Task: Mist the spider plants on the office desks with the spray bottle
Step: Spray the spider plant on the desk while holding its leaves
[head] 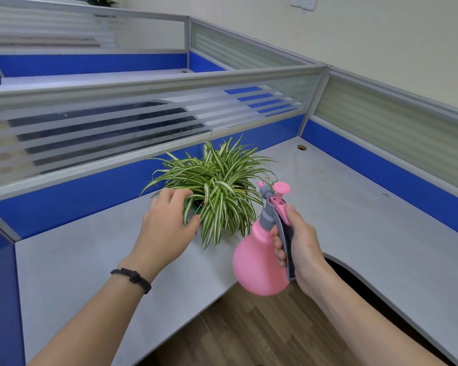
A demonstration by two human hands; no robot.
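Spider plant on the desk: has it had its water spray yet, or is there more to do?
Done: I can't tell, no droplets show on the spider plant. In hand: the right hand grips the pink spray bottle, nozzle toward the leaves, while the left hand touches them. Left: likely another plant behind the far partition.

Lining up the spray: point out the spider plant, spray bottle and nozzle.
spider plant [217, 188], head view, leaf centre.
spray bottle [257, 262], head view, pink body.
nozzle [261, 184], head view, pink tip.
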